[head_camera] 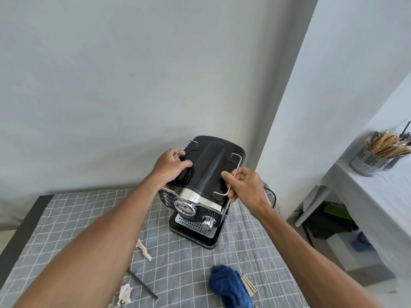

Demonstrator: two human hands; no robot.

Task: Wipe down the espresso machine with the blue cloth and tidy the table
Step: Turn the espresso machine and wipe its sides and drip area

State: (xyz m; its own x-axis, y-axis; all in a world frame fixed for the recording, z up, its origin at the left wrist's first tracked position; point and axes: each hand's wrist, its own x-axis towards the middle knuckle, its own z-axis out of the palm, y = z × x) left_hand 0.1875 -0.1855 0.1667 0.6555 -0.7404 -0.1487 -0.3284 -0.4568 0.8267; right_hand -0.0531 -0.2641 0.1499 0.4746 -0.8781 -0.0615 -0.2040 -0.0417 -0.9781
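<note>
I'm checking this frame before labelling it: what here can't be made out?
- Head view: blue cloth, its near end cut off by the bottom edge.
- Espresso machine: the button markings are too small to read; back and sides hidden by its own body.
- Right hand and left hand: the rail sections they grip are covered by fingers.
- Black stick: its upper end is hidden behind the left forearm.

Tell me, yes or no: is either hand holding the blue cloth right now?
No. The blue cloth lies on the table, while the left hand and right hand are on the espresso machine.
</note>
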